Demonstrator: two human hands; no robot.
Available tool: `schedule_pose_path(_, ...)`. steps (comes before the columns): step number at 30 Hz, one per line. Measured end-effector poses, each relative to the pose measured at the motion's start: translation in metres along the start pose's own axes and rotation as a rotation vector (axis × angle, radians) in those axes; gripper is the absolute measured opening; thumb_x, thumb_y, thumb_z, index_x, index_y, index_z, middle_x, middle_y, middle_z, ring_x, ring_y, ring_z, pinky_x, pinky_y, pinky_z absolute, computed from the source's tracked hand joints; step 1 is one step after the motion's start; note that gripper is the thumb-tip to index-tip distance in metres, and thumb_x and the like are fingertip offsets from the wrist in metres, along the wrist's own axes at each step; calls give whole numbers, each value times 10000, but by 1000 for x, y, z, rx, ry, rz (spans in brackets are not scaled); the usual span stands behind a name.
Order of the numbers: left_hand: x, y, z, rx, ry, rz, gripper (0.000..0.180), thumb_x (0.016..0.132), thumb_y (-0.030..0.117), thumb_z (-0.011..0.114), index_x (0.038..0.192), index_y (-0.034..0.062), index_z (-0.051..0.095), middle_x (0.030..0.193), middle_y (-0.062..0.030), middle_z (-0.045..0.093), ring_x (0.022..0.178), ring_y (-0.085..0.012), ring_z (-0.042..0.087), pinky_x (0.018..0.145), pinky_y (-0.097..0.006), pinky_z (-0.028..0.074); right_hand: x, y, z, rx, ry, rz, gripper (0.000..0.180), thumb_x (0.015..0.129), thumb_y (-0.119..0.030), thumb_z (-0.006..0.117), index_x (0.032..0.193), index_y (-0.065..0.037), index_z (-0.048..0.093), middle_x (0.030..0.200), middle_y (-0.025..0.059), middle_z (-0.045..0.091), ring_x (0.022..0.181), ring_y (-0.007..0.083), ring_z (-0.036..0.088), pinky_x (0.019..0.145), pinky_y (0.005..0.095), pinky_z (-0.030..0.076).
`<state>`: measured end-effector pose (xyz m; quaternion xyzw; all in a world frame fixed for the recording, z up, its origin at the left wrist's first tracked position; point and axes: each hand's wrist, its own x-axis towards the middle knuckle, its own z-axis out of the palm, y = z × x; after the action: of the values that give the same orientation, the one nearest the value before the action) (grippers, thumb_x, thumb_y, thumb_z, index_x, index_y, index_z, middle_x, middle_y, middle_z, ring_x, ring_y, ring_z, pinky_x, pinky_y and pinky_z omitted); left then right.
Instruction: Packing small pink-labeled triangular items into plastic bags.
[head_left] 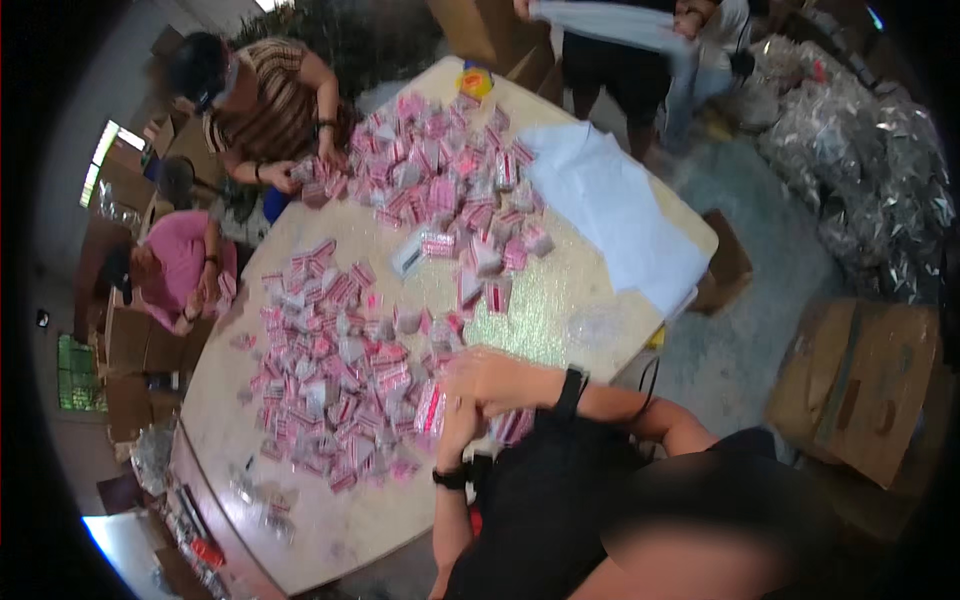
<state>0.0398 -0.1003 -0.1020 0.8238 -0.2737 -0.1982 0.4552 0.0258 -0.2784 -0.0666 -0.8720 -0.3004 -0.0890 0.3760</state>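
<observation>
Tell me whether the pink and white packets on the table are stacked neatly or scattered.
Scattered. The small pink and white packets lie in loose, overlapping heaps at all angles across the pale oval table, not in rows or stacks.

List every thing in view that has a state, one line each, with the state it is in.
Left hand: closed on a small pink packet.
Right hand: over the left hand, fingers bent; grip unclear.
Pink packets: strewn loose in heaps over the table.
White sheets: spread flat at the table's far right.
Cardboard box: on the floor, flaps open.
Silvery bags: piled on the floor.
</observation>
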Motion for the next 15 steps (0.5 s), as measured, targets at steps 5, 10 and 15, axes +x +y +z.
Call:
schedule_pose_path(5,-1,8,4,-640,98,-325,261,975,258,385,791,82,445,657,29,388,576,-56,360,509,-214,319,-91,60,-9,282,614,851,219,811,-178,555,967,-28,587,848,174,623,757,331,607,652,370,476)
schedule_pose_path(10,-19,11,5,-332,56,-370,233,970,242,399,822,70,454,658,18,408,558,-60,374,494,-211,331,-214,125,27,-256,494,1478,453,755,-213,649,1129,-30,472,1088,207,491,1044,356,469,845,437,416)
schedule_pose_path(15,-22,-3,15,-547,11,-301,125,966,137,374,930,55,462,733,-26,536,578,-68,476,466,-194,408,-243,134,53,-287,453,1327,188,774,-167,626,904,-39,584,898,156,579,865,327,529,770,401,436)
